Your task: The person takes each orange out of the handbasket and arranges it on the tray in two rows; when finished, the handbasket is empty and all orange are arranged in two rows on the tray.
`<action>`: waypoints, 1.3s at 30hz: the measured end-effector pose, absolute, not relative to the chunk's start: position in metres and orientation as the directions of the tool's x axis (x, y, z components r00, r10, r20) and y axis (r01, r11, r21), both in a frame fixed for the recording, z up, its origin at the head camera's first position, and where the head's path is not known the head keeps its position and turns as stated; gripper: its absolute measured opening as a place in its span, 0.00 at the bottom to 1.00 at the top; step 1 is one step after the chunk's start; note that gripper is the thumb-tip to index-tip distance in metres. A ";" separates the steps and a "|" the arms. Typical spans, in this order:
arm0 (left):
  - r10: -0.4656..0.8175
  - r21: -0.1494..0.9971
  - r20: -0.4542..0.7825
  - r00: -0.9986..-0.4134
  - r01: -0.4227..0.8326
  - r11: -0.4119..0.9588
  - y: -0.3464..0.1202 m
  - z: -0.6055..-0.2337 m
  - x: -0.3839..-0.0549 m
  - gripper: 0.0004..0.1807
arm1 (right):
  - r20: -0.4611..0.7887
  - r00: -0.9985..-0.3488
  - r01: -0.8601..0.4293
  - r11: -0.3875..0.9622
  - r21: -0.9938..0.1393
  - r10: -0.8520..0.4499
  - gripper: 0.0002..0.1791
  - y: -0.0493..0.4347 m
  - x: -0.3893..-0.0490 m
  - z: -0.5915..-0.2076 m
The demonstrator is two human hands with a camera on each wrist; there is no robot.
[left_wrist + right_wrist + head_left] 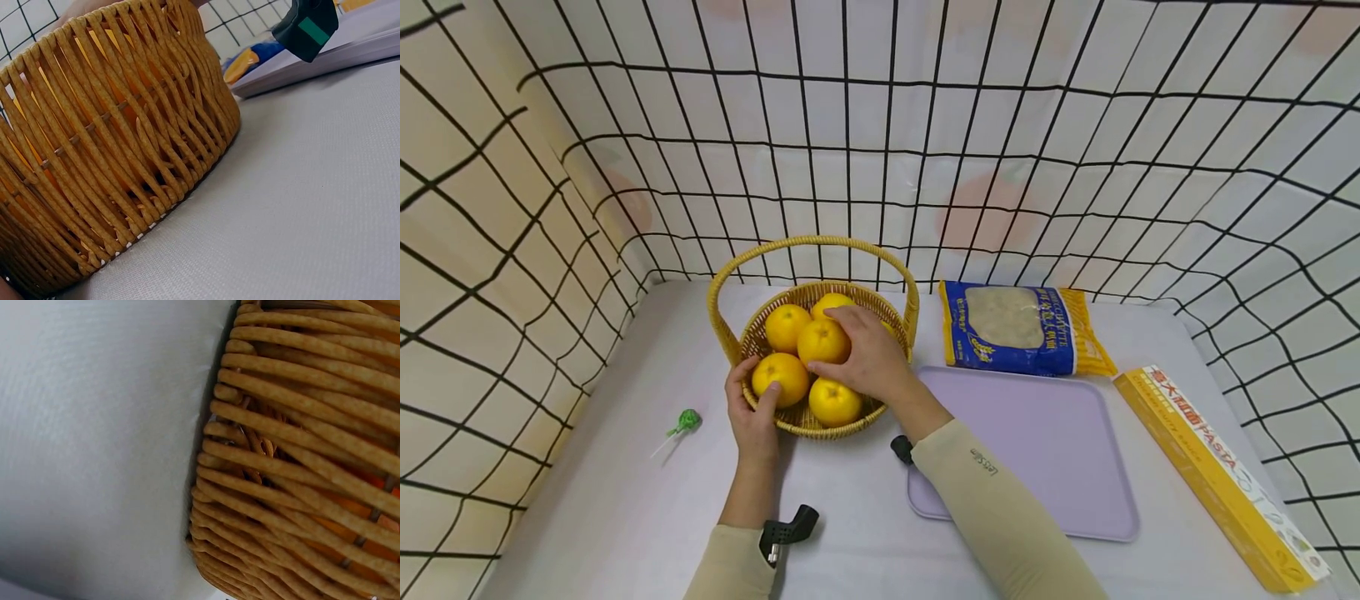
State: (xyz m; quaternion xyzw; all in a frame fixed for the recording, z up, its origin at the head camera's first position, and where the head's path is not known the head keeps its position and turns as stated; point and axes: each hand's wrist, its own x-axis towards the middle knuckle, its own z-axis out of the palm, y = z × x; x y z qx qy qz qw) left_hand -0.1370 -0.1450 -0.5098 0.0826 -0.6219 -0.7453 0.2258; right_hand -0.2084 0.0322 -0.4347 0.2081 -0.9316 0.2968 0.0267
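A woven basket (812, 431) with a tall arched handle holds several oranges. My right hand (876, 354) reaches in from the right and grips the upper middle orange (822, 342) between thumb and fingers. At the basket's left edge, my left hand (754, 417) holds the lower left orange (786, 375), its thumb lying on the fruit and its fingers at the rim. Another orange (835, 404) lies between the hands near the front. Both wrist views show the basket's woven side (119, 125) close up, with orange showing through the gaps.
A green-wrapped lollipop (688, 419) lies left of the basket. To the right are a lavender tray (1037, 450), a blue and yellow food bag (1015, 329) behind it, and a long yellow pasta box (1217, 475). Black wire mesh (891, 154) encloses the back and sides.
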 end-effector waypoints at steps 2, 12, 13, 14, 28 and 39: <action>-0.441 0.965 0.156 -0.884 0.231 -0.122 -0.145 -0.510 -0.137 0.27 | 0.168 -0.910 -0.408 0.739 -0.536 -0.380 0.45 0.032 -0.208 -0.435; -0.445 0.967 0.154 -0.882 0.227 -0.116 -0.146 -0.510 -0.136 0.26 | 0.147 -0.913 -0.401 0.765 -0.504 -0.382 0.46 0.030 -0.209 -0.435; -0.444 0.968 0.153 -0.883 0.224 -0.112 -0.146 -0.511 -0.136 0.26 | 0.147 -0.913 -0.401 0.768 -0.500 -0.381 0.45 0.029 -0.209 -0.435; -0.443 0.968 0.152 -0.884 0.224 -0.114 -0.146 -0.511 -0.137 0.26 | 0.147 -0.913 -0.401 0.771 -0.496 -0.380 0.45 0.029 -0.209 -0.435; -0.445 0.966 0.150 -0.883 0.226 -0.123 -0.144 -0.509 -0.138 0.26 | 0.162 -0.905 -0.421 0.782 -0.460 -0.392 0.43 0.030 -0.210 -0.435; -0.434 0.966 0.162 -0.886 0.233 -0.115 -0.146 -0.511 -0.137 0.27 | 0.225 -0.899 -0.438 0.762 -0.477 -0.377 0.42 0.029 -0.208 -0.436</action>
